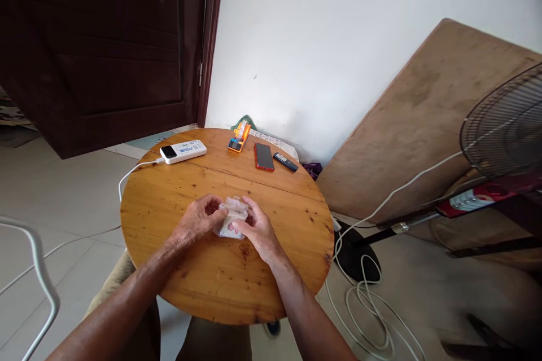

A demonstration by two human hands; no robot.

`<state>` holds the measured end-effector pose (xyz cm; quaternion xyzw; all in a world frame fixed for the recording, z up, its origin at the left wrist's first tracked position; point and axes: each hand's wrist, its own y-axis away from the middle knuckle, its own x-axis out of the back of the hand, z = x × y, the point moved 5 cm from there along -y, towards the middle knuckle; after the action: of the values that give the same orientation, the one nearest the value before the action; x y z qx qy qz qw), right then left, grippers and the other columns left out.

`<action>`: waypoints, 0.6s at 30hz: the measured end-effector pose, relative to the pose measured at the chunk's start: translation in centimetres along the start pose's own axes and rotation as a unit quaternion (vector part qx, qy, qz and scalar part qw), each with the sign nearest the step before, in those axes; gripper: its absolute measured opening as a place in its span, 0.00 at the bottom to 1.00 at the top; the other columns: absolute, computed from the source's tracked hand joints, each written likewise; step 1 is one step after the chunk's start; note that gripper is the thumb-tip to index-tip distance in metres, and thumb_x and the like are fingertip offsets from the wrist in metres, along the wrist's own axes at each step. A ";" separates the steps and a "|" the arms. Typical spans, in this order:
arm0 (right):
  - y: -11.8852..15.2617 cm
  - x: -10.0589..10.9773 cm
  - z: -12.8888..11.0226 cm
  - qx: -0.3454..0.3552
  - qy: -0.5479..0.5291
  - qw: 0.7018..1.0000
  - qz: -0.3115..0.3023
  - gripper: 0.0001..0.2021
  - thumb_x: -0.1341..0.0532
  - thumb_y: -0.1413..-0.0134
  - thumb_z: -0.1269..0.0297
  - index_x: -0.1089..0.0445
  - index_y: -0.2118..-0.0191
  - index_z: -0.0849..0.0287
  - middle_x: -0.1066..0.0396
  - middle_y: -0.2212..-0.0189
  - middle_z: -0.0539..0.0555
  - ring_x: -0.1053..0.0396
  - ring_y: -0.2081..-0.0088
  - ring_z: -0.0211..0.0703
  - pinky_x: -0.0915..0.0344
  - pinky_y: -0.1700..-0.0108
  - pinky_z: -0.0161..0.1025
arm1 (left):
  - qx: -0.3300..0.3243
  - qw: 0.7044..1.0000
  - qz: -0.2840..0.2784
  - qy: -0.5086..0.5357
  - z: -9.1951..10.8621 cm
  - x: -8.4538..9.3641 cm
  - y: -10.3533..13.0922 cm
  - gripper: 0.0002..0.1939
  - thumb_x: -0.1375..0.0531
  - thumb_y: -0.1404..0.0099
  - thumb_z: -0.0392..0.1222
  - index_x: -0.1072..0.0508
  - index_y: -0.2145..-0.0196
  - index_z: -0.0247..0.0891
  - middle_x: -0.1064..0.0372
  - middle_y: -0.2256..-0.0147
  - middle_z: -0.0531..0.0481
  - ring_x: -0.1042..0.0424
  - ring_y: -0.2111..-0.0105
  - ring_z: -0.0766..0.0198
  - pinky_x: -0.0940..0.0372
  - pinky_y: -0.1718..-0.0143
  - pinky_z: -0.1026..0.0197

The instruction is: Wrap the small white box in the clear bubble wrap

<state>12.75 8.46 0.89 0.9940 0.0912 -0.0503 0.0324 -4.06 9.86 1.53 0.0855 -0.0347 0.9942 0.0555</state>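
A small clear plastic packet (pixel 234 216), with something whitish and reddish inside, is held between both hands just over the round wooden table (pixel 178 248). My left hand (pixel 198 220) pinches its left side, thumb and fingers closed on the edge. On the right side my right hand (pixel 259 228) grips it, the thumb lying across the front and the fingers behind. The packet's top part looks crumpled or folded. What exactly it contains is too small to tell.
Toward the back of the table lie a white power bank (pixel 183 151) with a cable, an orange tape dispenser (pixel 239 136), a red-edged phone (pixel 264 157) and a dark remote-like object (pixel 285 162). A fan (pixel 503 118) and coiled cable (pixel 366 293) are at right.
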 end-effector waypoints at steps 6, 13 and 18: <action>0.3 -0.1 -0.1 0.005 0.006 1.000 -0.004 0.37 0.29 0.59 0.62 0.40 0.41 0.51 0.28 0.47 0.55 0.28 0.50 0.50 0.30 0.49 0.47 | -0.016 1.000 -0.014 -0.010 1.2 -0.1 0.4 0.15 0.41 0.45 0.50 0.26 0.67 0.36 0.25 0.70 0.51 0.28 0.68 0.60 0.34 0.66 0.61; 0.4 -0.2 0.0 0.011 0.028 1.000 -0.004 0.38 0.30 0.57 0.63 0.43 0.39 0.52 0.27 0.48 0.55 0.27 0.54 0.47 0.29 0.54 0.43 | -0.007 0.998 -0.055 -0.024 1.5 -0.2 0.7 0.19 0.43 0.40 0.51 0.22 0.61 0.36 0.22 0.65 0.49 0.26 0.65 0.59 0.33 0.63 0.62; 0.5 -0.3 -0.2 0.024 0.054 0.998 0.000 0.37 0.32 0.55 0.63 0.44 0.38 0.51 0.27 0.48 0.55 0.26 0.57 0.45 0.28 0.58 0.41 | -0.017 0.996 -0.089 -0.024 1.0 -0.2 0.4 0.20 0.43 0.39 0.54 0.23 0.60 0.36 0.23 0.64 0.49 0.27 0.65 0.59 0.33 0.63 0.61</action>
<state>12.59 7.96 1.16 0.9958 0.0913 0.0011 0.0037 -3.73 9.33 2.50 0.1113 -0.0454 0.9822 0.1443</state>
